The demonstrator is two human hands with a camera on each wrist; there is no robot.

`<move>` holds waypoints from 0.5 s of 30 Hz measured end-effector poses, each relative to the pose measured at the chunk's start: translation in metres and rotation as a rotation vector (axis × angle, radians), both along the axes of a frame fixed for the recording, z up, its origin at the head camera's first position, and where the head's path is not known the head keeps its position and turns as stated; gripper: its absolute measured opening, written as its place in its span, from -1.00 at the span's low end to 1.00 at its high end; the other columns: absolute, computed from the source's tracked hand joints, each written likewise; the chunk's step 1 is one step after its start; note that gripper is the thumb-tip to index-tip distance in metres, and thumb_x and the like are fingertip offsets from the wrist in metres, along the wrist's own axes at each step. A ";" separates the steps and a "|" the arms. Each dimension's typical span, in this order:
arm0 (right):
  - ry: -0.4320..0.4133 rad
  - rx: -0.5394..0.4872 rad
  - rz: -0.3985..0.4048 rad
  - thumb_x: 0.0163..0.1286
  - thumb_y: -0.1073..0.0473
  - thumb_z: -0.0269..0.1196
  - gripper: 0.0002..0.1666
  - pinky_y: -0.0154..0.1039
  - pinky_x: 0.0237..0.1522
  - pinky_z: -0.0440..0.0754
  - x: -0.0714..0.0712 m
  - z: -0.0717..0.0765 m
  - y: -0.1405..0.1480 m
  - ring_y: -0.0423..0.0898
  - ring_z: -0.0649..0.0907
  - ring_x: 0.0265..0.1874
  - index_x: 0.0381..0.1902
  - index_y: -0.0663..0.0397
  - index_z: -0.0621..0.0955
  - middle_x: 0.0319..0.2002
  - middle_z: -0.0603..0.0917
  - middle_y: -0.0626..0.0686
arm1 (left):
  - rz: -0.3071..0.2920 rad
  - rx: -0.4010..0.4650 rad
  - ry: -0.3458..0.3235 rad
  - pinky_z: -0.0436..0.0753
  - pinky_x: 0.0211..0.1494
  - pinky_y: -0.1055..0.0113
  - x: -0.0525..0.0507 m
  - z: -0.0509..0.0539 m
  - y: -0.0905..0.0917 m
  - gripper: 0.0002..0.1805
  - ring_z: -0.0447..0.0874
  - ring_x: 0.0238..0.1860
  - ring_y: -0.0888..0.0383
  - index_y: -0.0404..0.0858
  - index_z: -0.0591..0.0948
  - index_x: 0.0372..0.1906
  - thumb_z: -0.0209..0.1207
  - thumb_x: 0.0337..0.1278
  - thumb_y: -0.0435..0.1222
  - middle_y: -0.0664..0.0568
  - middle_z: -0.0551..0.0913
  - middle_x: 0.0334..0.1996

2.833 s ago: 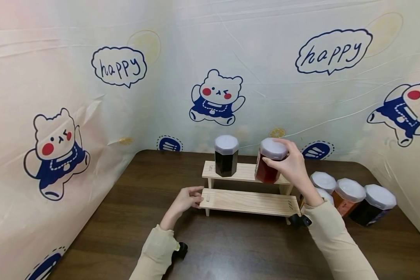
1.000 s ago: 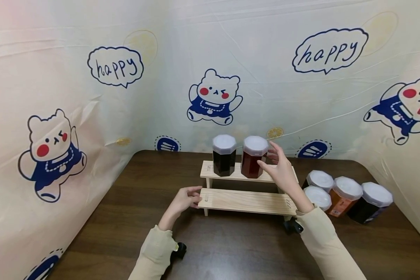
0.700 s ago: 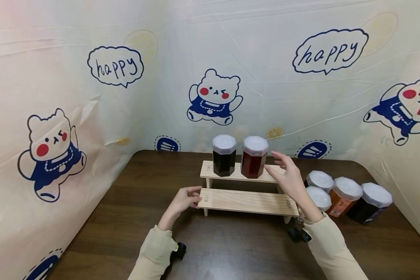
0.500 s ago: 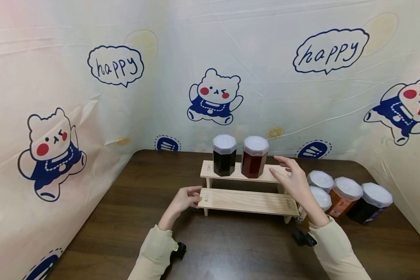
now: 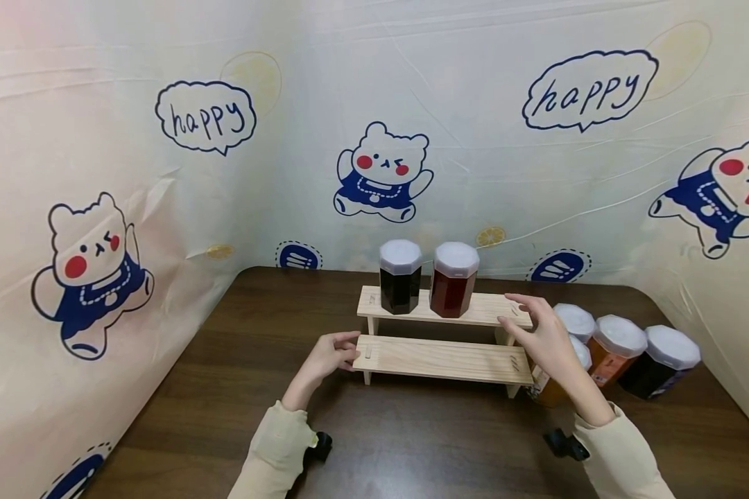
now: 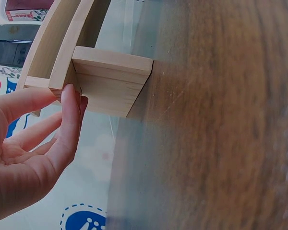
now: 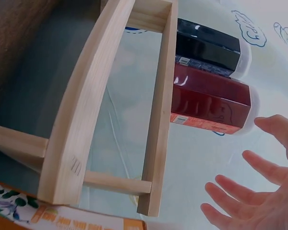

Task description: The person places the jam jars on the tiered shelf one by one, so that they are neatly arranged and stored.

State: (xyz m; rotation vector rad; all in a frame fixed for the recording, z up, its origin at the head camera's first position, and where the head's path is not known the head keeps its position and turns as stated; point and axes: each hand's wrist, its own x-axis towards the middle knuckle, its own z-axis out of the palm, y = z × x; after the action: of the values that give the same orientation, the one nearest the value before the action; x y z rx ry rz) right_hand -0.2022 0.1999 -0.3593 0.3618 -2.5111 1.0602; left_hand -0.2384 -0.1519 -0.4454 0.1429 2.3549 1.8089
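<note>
A two-step wooden display rack [image 5: 443,357] stands on the table. On its upper step sit a jar of dark contents [image 5: 401,291] and, to its right, a jar of red contents [image 5: 452,294], both upright with white lids. My left hand [image 5: 323,359] holds the left end of the lower step between thumb and fingers; in the left wrist view that rack end [image 6: 62,72] meets the fingertips. My right hand [image 5: 549,339] hovers by the right end of the rack, fingers spread and holding nothing. In the right wrist view the red jar [image 7: 211,98] stands apart from those fingers.
Several more lidded jars group on the right: an orange one [image 5: 613,350], a dark one [image 5: 652,374], and others partly behind my right hand. The brown table [image 5: 412,443] ends at a printed curtain [image 5: 474,138] behind and at the sides.
The red jar was set on the upper step, slid left beside the dark jar, and released. My right hand then drew away to the right and downward. My left hand has stayed put.
</note>
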 end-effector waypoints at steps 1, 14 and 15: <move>0.000 0.014 -0.005 0.19 0.14 0.21 -0.51 0.17 -0.12 0.43 0.002 0.000 0.001 0.20 0.42 -0.07 0.05 0.24 0.45 -0.03 0.42 0.30 | 0.001 -0.001 0.000 0.65 -0.47 0.24 0.000 0.000 0.000 -0.54 0.53 -0.56 0.18 -0.53 0.40 0.07 0.10 -0.04 -0.55 -0.17 0.57 -0.42; 0.036 0.148 -0.054 0.14 0.14 0.26 -0.52 0.20 -0.14 0.40 0.022 -0.003 0.020 0.23 0.42 -0.05 0.00 0.24 0.47 -0.06 0.47 0.30 | 0.000 -0.010 -0.009 0.65 -0.45 0.24 0.001 0.001 0.000 -0.53 0.54 -0.55 0.17 -0.51 0.40 0.08 0.10 -0.04 -0.55 -0.18 0.57 -0.42; 0.036 0.153 -0.056 0.13 0.14 0.26 -0.52 0.20 -0.14 0.40 0.024 -0.003 0.022 0.23 0.41 -0.05 0.00 0.24 0.48 -0.06 0.47 0.31 | -0.001 -0.007 -0.008 0.65 -0.46 0.25 0.001 0.001 0.000 -0.53 0.54 -0.55 0.18 -0.52 0.40 0.08 0.10 -0.04 -0.56 -0.18 0.57 -0.42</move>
State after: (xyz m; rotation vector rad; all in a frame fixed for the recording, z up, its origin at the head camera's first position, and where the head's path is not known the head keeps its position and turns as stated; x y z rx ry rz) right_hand -0.1787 0.2216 -0.3621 0.3485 -2.5613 0.8360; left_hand -0.2374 -0.1520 -0.4448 0.1360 2.3557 1.7968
